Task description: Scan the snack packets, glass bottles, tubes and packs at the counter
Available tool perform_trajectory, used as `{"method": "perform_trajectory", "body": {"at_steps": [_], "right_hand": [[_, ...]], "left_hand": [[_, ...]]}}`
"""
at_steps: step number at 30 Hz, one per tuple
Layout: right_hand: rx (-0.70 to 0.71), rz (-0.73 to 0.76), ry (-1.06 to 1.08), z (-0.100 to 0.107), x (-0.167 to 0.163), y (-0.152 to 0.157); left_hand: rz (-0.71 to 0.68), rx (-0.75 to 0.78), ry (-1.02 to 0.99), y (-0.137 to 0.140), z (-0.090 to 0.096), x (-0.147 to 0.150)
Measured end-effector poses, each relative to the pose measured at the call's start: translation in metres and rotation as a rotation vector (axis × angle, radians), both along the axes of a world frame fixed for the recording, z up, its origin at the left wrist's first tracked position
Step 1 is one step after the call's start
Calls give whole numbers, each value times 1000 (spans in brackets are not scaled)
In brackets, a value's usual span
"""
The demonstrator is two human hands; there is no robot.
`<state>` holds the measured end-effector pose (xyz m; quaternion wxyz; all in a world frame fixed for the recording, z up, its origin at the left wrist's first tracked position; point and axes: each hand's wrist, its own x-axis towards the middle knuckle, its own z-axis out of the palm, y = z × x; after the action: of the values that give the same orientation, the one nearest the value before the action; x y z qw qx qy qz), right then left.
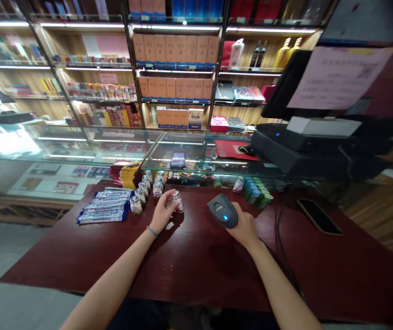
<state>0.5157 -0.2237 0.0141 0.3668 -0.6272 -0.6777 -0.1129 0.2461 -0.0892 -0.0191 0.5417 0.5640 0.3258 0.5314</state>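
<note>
Head view: left hand (164, 211) has fingers bent around small jar (178, 203), spread to jar's width; jar is at dark red table (196, 270), near jar rows (144, 189), whether lifted cannot tell. Right hand (245, 228) has fingers wrapped around scanner (222, 208) with blue light (225, 217).

Strip lights (169, 27) glow; edges blurred

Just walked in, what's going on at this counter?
A person's left hand has its fingers around a small silver-capped jar at the dark red counter. The right hand grips a handheld barcode scanner. More capped jars stand in rows to the left, beside blue-and-white packets. A phone lies on the right.
</note>
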Motion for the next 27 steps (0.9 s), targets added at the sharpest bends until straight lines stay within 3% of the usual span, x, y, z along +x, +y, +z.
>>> {"method": "perform_trajectory", "body": {"at_steps": [2,6,11,20,27], "right_hand": [[24,-86,116,-1,6,0],[103,-185,290,-1,21,2],[242,-297,385,-1,41,3],[462,-485,510,-9,72,2],[550,-503,604,-3,80,1]], "left_hand": [[27,85,81,-4,-1,10],[-46,139,192,-6,4,37],[-48,220,316,2,11,92],[-103,365,363,5,-10,209],[-113,451,371,10,-16,263]]}}
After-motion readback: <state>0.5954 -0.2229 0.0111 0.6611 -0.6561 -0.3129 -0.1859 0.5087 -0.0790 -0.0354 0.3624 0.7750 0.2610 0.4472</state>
